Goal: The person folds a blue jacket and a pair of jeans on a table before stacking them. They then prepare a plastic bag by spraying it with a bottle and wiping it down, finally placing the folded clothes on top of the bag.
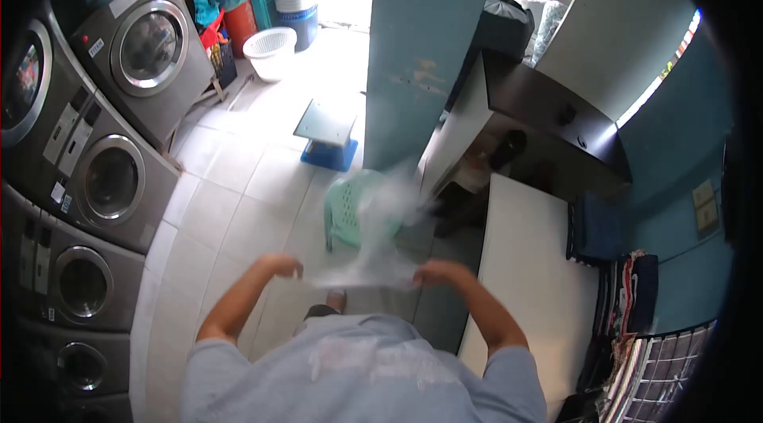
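Note:
A translucent plastic bag [372,256], blurred by motion, stretches between my two hands in front of my shirt. My left hand [280,266] pinches its left edge. Its right edge is in the closed fingers of my right hand [433,273]. The bag's far end billows forward and up, partly covering a mint green plastic stool [343,212] on the floor beyond it.
Stacked front-loading machines [111,177] line the left side. A platform scale [327,125] stands ahead near a pillar [405,50], with a white basket [272,54] farther off. To my right are a white table [536,264], folded dark cloth [598,228] and a dark desk [548,105].

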A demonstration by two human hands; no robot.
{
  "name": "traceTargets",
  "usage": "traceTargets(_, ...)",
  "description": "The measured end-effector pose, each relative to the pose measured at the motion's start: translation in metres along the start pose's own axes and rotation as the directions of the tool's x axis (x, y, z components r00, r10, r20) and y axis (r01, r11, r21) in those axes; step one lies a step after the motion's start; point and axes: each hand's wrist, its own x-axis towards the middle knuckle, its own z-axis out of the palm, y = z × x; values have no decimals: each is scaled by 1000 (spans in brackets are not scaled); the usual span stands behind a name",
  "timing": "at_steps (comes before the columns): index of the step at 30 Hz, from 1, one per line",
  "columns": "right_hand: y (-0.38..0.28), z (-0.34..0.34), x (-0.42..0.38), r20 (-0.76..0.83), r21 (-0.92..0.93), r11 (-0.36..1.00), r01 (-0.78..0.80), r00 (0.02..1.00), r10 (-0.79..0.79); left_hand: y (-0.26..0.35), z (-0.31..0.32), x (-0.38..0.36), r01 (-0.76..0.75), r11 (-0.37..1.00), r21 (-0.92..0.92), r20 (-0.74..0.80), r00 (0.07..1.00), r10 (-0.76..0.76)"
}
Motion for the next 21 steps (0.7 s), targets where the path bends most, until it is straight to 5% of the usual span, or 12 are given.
traceTargets(3, 51, 40, -21, 280, -122, 979, 165, 952, -126, 42, -85, -8, -31, 999, 20, -149, 988, 34)
traceTargets(5, -4, -68, 40, -105, -464, 868, -175, 984, 143, 71, -210, 16, 93, 995, 44, -578, 815, -50)
traceTargets(8, -90, -195, 47, -711, -633, 727, -266, 570, -411, 146, -363, -40, 456, 870, 186, -970, 223, 91)
traceTargets(9, -90, -190, 39, -744, -598, 778, -195, 496, -448, 148, -347, -42, 266, 962, 68, -979, 203, 12)
traceTargets(10, -90, -186, 32, -771, -570, 814, -113, 418, -481, 150, -318, -43, 64, 996, -59, -978, 196, -70)
traceTargets(12, -54, -95, 16, -716, -297, 933, 204, 599, -358, 149, -242, -38, -343, 895, -285, -951, 218, -219)
traceTargets(13, -16, -8, -2, -609, -266, 961, 70, 761, -224, 117, -174, -18, 29, 998, 52, -703, 711, 16)
traceTargets(14, 21, 78, -19, -469, -286, 956, -69, 880, -77, 58, -55, -1, 440, 813, -382, -208, 816, -540)
traceTargets(16, 34, 109, -30, -367, -17, 999, -33, 930, 24, 52, -75, 6, 214, 941, -264, -196, 943, -269)
traceTargets(18, 81, 81, -35, 97, 186, 958, 220, 966, -241, 66, -84, -18, -29, 982, -185, -81, 997, 14)
traceTargets(19, 51, 22, -7, 171, 35, 999, -17, 985, 11, 85, -135, -11, -61, 976, -209, -318, 948, -9)
traceTargets(21, -15, -91, 39, -254, -333, 926, -180, 963, 96, 100, -223, 9, -4, 999, -42, -687, 727, -26)
